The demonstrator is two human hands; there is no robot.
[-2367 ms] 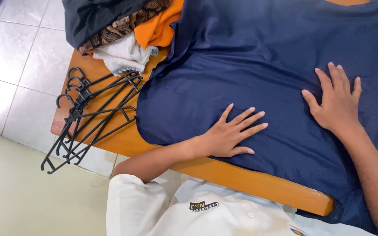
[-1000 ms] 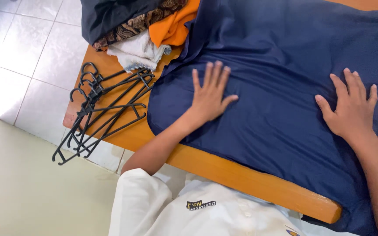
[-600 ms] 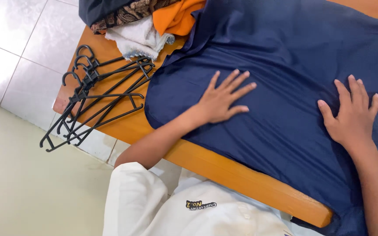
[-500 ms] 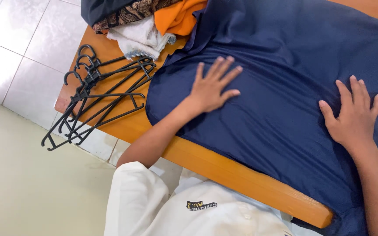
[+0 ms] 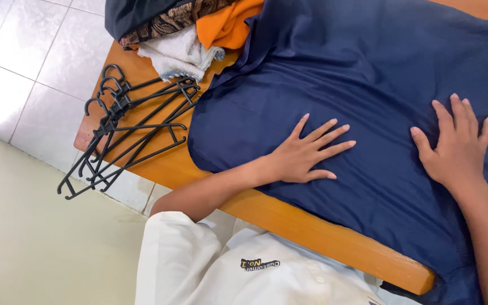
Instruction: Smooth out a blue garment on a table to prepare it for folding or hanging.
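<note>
The pale tiled floor (image 5: 12, 51) fills the left of your view, with a smooth cream surface below it. Next in size, the wooden desk (image 5: 289, 223) runs diagonally across the view, and your navy blue garment (image 5: 368, 73) lies spread flat over most of it, its lower edge hanging past the front rim at the right. At the desk's far left corner sits a pile of clothes (image 5: 182, 25): dark cloth on top, a brown patterned piece, an orange one touching the navy garment, and a white towel lowest. Just beside that pile, a bundle of black plastic hangers (image 5: 125, 133) lies on bare wood, its lower ends jutting over the desk's edge. Your left hand (image 5: 303, 158) lies palm down on the garment near its left edge, fingers spread and pointing right, its grip open and holding nothing. Your right hand (image 5: 453, 144) rests flat on the garment further right, fingers spread and pointing away from you, likewise clasping nothing.
</note>
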